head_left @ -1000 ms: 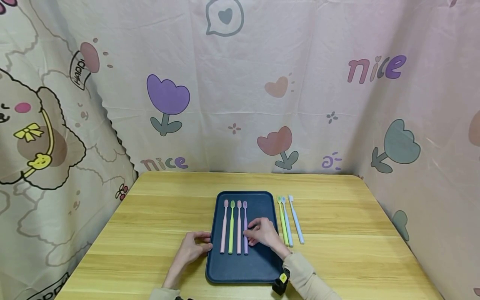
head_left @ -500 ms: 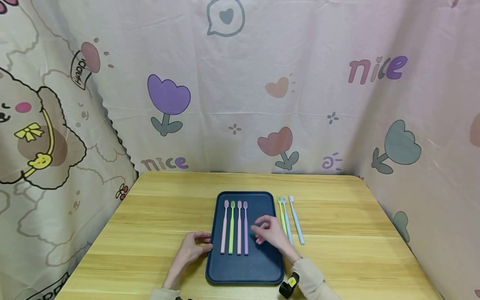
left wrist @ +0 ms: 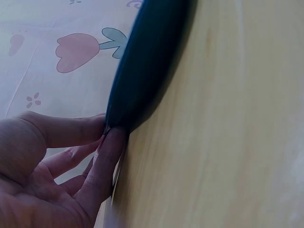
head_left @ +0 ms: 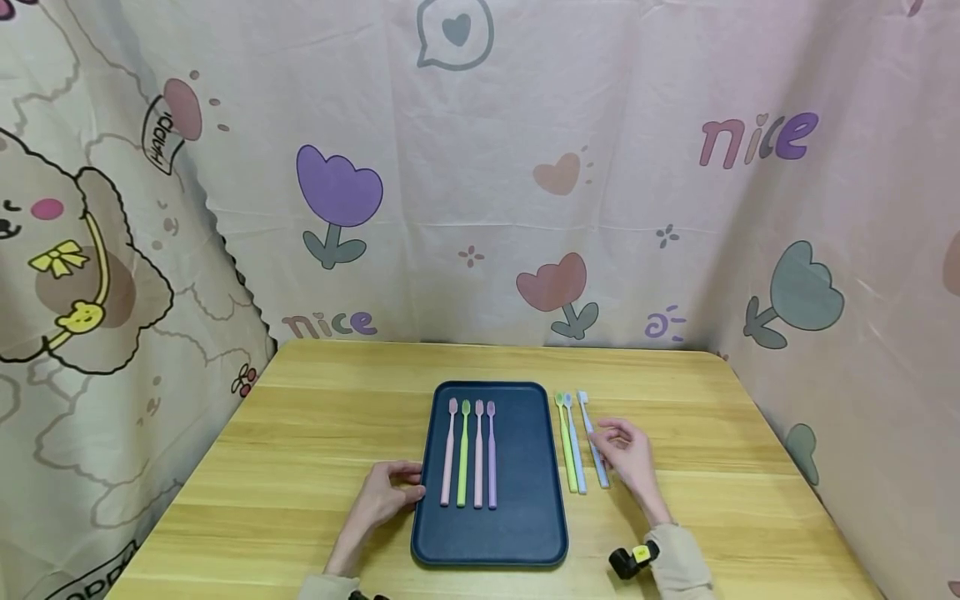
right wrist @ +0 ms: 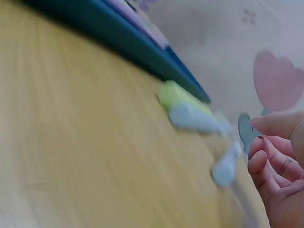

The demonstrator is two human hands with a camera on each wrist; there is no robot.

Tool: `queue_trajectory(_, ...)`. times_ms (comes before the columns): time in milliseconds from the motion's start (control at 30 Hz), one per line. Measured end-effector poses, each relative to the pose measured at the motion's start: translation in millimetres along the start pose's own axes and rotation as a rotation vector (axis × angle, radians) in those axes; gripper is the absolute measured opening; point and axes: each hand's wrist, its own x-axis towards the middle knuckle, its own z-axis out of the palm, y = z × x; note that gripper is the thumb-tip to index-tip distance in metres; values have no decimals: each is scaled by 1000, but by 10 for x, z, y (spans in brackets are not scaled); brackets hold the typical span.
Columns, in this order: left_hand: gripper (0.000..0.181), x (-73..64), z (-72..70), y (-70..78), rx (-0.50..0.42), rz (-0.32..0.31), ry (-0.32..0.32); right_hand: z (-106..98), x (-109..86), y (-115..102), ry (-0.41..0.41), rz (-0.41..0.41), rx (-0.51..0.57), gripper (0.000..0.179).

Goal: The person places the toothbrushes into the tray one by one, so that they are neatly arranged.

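A dark blue tray bears a row of toothbrushes: a pink toothbrush, a green toothbrush, another pink toothbrush and a purple toothbrush. My left hand pinches the tray's left edge between thumb and fingers, as the left wrist view shows close up. My right hand hovers at the rightmost blue toothbrush, fingertips beside its handle. In the right wrist view, thumb and fingers are apart with nothing between them.
Right of the tray, a light green toothbrush lies close alongside a second blue toothbrush on the wooden table. A printed curtain hangs behind the table. A black wrist camera sits by the right sleeve.
My right hand has left the purple toothbrush on the tray and moved right, over to the rightmost blue toothbrush. The left hand keeps its place at the tray edge.
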Motion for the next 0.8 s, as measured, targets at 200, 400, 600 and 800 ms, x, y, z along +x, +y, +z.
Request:
queue_trajectory(200,37,0,-1,3,5,3,3,-148,24,88,-31,47,-62,33)
queue_trajectory(400,37,-2,-1,-3,4,8,-2,-163,45,108,-73,86,-108,36)
queue_trajectory(600,37,-2,1,-3,2,6,-6,-143,77,126,-59,107,-154,33)
queue_trajectory(800,37,-1,-7,9,14,2,4,-126,97,136,-57,119,-187,31)
